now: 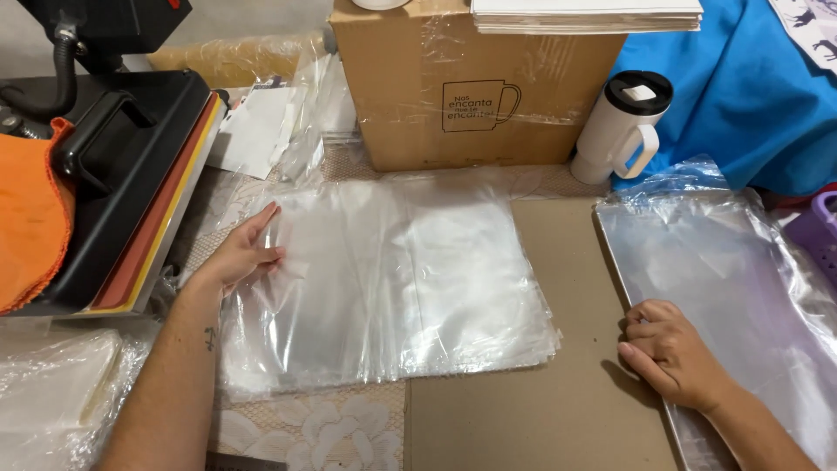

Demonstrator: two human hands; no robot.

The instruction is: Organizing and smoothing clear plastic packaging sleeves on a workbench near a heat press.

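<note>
- While the left hand [244, 253] lies flat and open on the left edge of the stack of clear plastic bags [392, 279], no bag has been lifted off the stack yet. Its fingers only press on the top sheet and grasp nothing.
- That stack sits in the middle of the table, partly on the lace tablecloth [305, 432] and partly on the brown cardboard sheet [558, 384]. The bags look flat and empty.
- On the right, the right hand [667, 353] rests with its fingers curled at the near left edge of a second pile of clear bags [741, 279]. It may be pinching the edge of that pile, but the view does not show it well enough to tell.
- So the work looks like it is near its start: both piles are still neat, and nothing has been put into any bag.
- Far behind the stack stands a brown cardboard box [471, 87], taped shut, so what is inside cannot be seen. A pile of white sheets [586, 16] lies on top of it.
- Just right of the box stands a white travel mug [621, 126] with a black lid. The lid is on, so its inside is hidden.
- At the far left sits a black heat press [131, 174] with an orange cloth [30, 218] on it.
- A blue cloth [741, 87] lies at the far right.
</note>
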